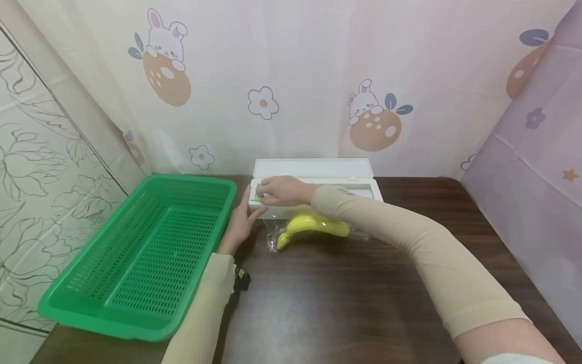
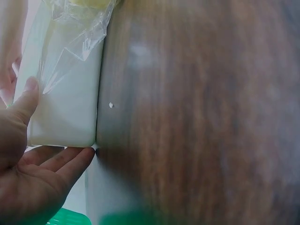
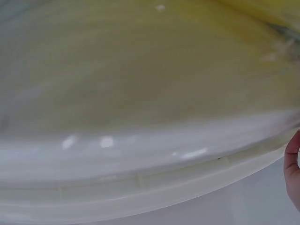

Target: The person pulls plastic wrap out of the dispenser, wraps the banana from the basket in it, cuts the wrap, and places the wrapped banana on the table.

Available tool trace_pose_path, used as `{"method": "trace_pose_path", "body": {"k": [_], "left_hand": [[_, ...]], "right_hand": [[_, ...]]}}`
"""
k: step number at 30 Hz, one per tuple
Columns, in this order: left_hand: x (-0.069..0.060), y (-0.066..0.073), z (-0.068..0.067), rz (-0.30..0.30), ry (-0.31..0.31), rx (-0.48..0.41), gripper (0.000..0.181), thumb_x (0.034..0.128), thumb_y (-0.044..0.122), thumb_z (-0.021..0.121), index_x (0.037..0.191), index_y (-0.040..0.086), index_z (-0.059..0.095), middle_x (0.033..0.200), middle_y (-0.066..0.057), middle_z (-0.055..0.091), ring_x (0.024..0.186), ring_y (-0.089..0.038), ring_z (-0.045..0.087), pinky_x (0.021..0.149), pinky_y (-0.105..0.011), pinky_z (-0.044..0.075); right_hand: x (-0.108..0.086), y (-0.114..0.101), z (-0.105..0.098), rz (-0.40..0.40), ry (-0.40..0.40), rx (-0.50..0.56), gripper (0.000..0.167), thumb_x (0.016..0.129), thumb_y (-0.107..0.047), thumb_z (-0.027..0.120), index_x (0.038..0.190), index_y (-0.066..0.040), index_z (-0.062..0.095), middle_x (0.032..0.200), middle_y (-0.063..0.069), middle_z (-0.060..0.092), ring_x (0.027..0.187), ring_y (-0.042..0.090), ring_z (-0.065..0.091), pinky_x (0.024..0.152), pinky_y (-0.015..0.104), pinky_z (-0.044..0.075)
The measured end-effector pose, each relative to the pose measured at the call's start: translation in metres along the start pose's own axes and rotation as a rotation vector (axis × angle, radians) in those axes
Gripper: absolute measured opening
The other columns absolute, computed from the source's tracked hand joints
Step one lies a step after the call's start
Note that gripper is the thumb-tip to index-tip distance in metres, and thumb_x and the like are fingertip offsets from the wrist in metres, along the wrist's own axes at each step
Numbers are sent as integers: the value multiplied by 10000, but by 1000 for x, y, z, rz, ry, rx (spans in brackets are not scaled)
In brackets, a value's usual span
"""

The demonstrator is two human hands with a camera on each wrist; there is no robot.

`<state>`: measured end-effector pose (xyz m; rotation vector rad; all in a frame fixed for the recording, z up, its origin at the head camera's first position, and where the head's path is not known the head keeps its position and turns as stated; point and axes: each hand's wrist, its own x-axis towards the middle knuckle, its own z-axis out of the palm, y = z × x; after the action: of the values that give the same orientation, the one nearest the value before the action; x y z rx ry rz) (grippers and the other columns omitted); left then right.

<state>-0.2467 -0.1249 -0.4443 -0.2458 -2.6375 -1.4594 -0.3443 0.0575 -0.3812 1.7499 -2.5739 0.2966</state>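
A long white box (image 1: pixel 377 191) stands with its lid (image 1: pixel 313 168) raised at the back. My left hand (image 1: pixel 240 222) steadies its left end. In the left wrist view, the thumb (image 2: pixel 29 98) lies on the front face and fairly straight fingers (image 2: pixel 70 164) touch the end. Over the box's left part, my right hand (image 1: pixel 284 190) has its fingers curled at a small bright green thing (image 1: pixel 256 198), mostly hidden. Only a bent part of that hand (image 3: pixel 293 168) enters the right wrist view. A yellow banana-shaped object (image 1: pixel 313 224) in clear plastic wrap (image 1: pixel 272 241) lies before the box.
To the left is a green perforated basket (image 1: pixel 165 242) with raised walls. The brown wood-grain table (image 1: pixel 291 303) extends in front and to the right. Behind the box hangs a patterned curtain (image 1: pixel 309 60). A tiny white speck (image 2: pixel 111 105) lies on the table near the box.
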Motion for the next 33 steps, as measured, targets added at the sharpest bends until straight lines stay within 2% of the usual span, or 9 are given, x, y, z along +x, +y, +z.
{"method": "trace_pose_path", "body": {"k": [5,9,22,33], "left_hand": [[0,0,0,2,9,35,870,1061,237,653,1687,23,89,1487,-328,547,1283,-469,618,1127,-590,468],[0,1,-1,-5,11,27,874,1057,249,659,1691,38,96,1478,-329,555,1276,-468,623,1122,-587,473],[-1,2,0,5,6,16,859,1061,259,647,1689,34,105,1604,-310,412,1397,-477,523,1196,-572,405],[1,0,-1,-23,-3,27,869,1065,306,635,1698,69,90,1568,-311,466,1337,-475,576,1160,-577,445]], "right_hand": [[6,-1,2,4,1,9,160,1069,-292,565,1036,-154,638,998,42,633,867,181,595,764,341,541],[6,0,2,5,-6,18,169,1084,-284,570,1014,-145,635,974,51,624,847,179,595,750,338,533],[-6,5,1,9,-30,20,175,1102,-313,540,1075,-147,587,957,53,619,844,195,592,782,363,535],[-9,11,3,-8,-21,63,150,1099,-268,544,1039,-134,573,920,40,625,826,195,590,802,372,534]]}}
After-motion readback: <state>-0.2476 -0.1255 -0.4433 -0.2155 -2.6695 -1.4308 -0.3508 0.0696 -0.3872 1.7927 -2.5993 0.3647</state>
